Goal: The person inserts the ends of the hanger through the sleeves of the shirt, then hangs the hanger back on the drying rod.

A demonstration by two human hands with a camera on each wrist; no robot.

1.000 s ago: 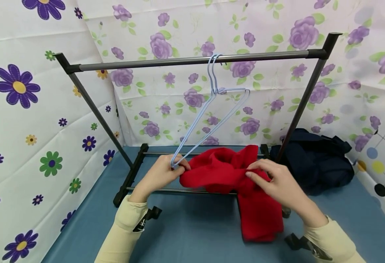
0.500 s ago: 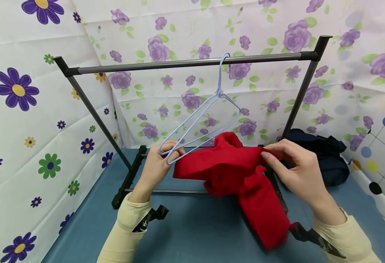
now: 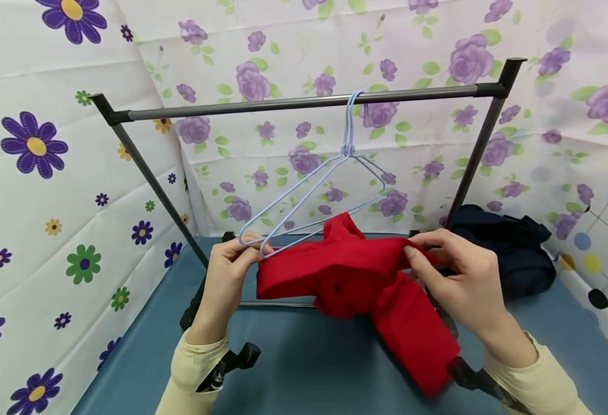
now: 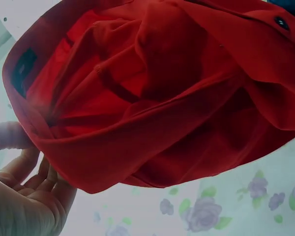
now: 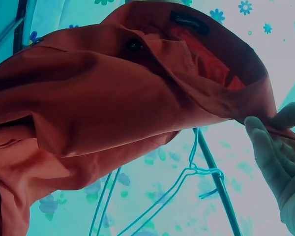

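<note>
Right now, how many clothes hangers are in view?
2, both hooked on the clothes rail: one light-blue hanger reaching farther left, and a second hanger beside it. No others show.

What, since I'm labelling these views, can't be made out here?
Label: lettering too small and dark, right wrist view.
Navy bundle: left part behind right grip, head view.
Hangers: one lower bar partly behind red garment, head view.
Left grip: cut off by left edge, left wrist view.

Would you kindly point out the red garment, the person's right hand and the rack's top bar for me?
Red garment [image 3: 353, 268]: head view, on the fabric between the hands.
Right hand [image 3: 460, 279]: head view, on the middle of the hand.
Rack's top bar [image 3: 301, 103]: head view, midway along its length.
</note>
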